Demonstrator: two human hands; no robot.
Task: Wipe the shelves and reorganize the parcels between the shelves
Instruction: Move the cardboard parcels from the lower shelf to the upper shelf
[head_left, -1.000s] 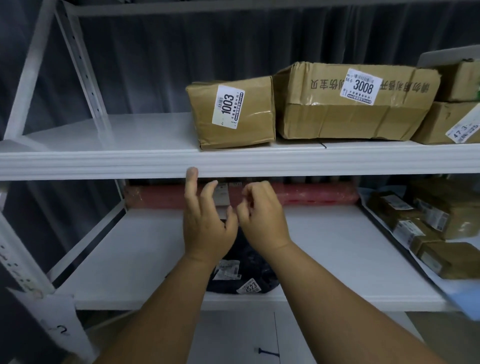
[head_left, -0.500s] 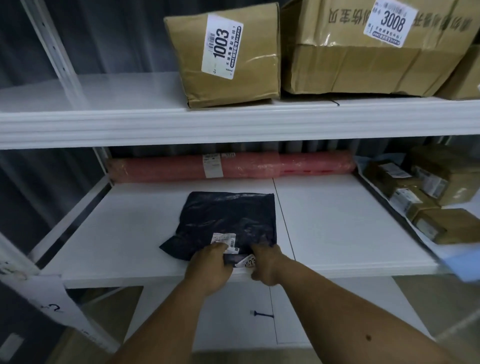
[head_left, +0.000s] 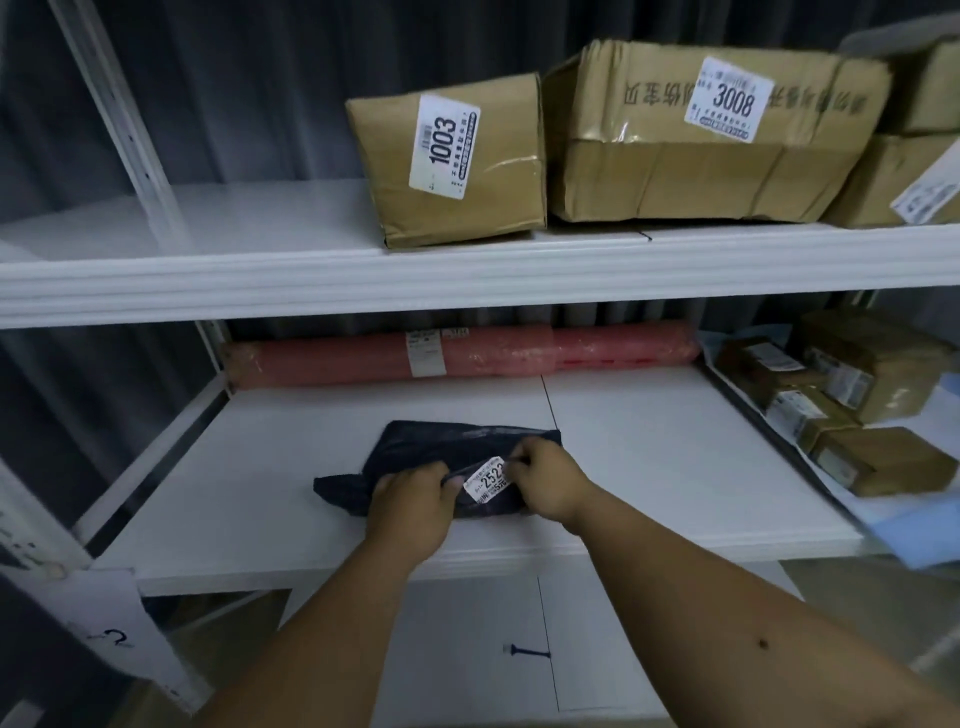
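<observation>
A dark soft parcel bag (head_left: 447, 441) with a white label reading 2523 lies on the middle white shelf (head_left: 675, 457), its near edge lifted and folded back. My left hand (head_left: 410, 504) grips the bag's near left part. My right hand (head_left: 545, 480) pinches the bag just right of the label. Behind the bag, a long red wrapped roll (head_left: 519, 353) lies along the back of the same shelf. On the upper shelf (head_left: 260, 275) stand a cardboard box labelled 1003 (head_left: 498, 192) and a wider one labelled 3008 (head_left: 649, 171).
More brown boxes (head_left: 909, 176) crowd the upper shelf's right end. Several small taped parcels (head_left: 831, 405) sit on a tilted tray at the middle shelf's right. A white upright post (head_left: 119, 119) rises at the left. A lower white shelf (head_left: 467, 649) shows beneath my arms.
My hands dropped from the upper shelf's edge to the dark bag, took hold of its near edge, and have folded it back so the label now faces up.
</observation>
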